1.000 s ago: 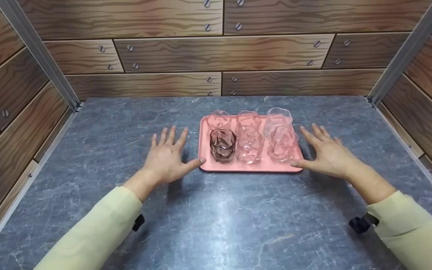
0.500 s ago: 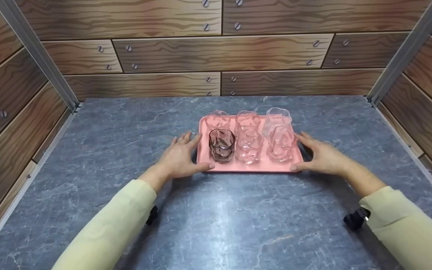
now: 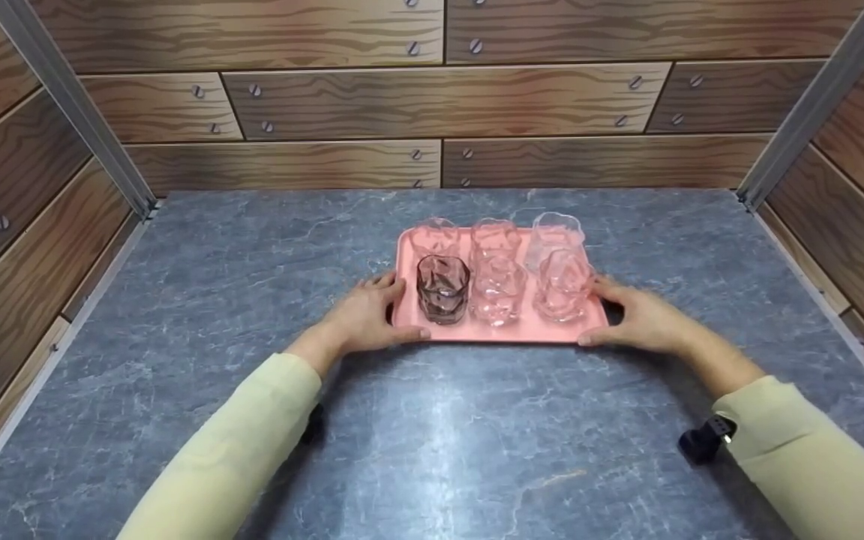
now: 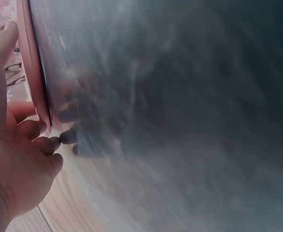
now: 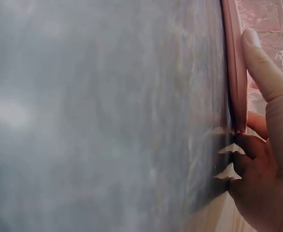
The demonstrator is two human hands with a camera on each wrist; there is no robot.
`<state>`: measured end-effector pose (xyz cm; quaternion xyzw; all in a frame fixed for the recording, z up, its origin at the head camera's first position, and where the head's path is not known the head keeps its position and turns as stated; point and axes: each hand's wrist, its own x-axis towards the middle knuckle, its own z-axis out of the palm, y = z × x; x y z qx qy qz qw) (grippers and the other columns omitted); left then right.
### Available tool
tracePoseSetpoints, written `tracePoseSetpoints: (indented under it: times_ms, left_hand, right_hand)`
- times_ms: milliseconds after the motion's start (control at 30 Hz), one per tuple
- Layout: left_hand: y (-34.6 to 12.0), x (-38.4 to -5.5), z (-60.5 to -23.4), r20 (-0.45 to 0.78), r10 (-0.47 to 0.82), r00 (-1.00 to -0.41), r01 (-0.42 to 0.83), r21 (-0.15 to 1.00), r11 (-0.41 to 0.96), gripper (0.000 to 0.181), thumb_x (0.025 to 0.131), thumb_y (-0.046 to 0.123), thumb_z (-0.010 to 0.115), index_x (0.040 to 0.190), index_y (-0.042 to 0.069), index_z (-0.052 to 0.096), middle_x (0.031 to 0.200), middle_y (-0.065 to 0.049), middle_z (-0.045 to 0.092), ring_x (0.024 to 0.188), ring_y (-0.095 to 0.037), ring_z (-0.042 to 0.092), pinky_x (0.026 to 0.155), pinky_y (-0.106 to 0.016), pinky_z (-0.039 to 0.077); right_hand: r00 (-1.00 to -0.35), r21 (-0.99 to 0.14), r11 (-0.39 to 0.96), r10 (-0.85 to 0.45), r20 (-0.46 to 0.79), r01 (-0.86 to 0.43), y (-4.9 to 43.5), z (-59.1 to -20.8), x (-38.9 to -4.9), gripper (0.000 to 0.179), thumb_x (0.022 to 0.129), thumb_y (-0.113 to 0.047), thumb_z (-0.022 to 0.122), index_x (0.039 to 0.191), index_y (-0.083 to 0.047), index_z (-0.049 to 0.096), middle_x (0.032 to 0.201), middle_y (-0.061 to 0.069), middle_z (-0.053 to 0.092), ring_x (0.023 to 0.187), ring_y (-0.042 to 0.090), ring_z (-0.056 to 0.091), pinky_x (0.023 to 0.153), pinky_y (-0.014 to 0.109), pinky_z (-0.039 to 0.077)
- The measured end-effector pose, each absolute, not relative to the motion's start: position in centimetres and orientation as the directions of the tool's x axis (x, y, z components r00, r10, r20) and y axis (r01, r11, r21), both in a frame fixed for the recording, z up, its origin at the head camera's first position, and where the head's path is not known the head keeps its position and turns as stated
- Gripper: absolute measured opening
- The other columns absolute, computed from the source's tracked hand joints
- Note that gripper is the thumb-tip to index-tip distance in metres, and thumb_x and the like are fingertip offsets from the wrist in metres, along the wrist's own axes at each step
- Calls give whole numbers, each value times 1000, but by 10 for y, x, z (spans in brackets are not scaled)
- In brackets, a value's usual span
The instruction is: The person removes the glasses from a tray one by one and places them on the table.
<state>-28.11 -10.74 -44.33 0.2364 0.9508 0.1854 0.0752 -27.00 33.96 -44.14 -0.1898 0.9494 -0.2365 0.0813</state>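
A pink rectangular tray (image 3: 522,335) carries two rows of glasses with wavy walls. The front-left one is a smoky dark glass (image 3: 443,291); beside it stand a clear glass (image 3: 499,292) and another clear glass (image 3: 563,289). My left hand (image 3: 361,319) grips the tray's left side near the front corner, thumb over the rim. At the opposite side my right hand (image 3: 646,319) holds the tray the same way. In the left wrist view, curled fingers (image 4: 33,128) reach below the pink rim. The right wrist view shows fingers (image 5: 250,145) bent at the tray's lower edge.
The tray is on a grey marbled table (image 3: 267,240), towards the back and right of centre. Wood-patterned panels (image 3: 327,105) enclose the table at the back and both sides, with metal posts at the corners. A black wrist device (image 3: 706,441) hangs below the right sleeve.
Both hands have moved inwards to the tray from either side. Their spread fingers have curled round its edges, with thumbs onto the front corners. The tray and glasses stand nearly where they were.
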Motion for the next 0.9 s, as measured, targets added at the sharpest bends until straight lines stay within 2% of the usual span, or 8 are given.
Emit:
tracePoseSetpoints:
  times_ms: [133,367,633,900]
  left_hand:
    - [-108,-283,-441,-90,488,-868,428,365,827,108,91,72,67,164,0,32,170,-25,24,156,-47,23,129,-56,16]
    - [-106,-284,-439,-106,491,-865,445,289,847,108,92,75,63,165,2,32,170,-24,26,157,-46,23,129,-54,18]
    - [-105,-283,-437,-134,496,-858,464,214,860,108,93,79,56,164,3,33,170,-22,27,157,-44,24,129,-53,18]
    - [-107,-279,-433,-123,512,-850,493,155,856,106,92,80,57,162,3,40,167,-24,33,156,-43,29,129,-51,21]
  right_hand:
    - [-920,-474,828,-382,-87,-299,339,-441,-269,108,84,-60,85,159,3,41,168,28,28,152,55,26,123,68,21]
    - [-914,-453,830,-400,-76,-326,337,-437,-271,95,83,-57,87,148,5,57,165,29,34,152,54,27,123,67,22]
    - [-909,-430,833,-412,-61,-348,337,-435,-271,94,81,-60,87,144,6,61,162,29,38,149,55,33,121,67,27]
    - [-901,-446,809,-433,-10,-384,337,-438,-270,87,82,-56,88,143,2,63,160,28,42,144,54,42,119,65,33]
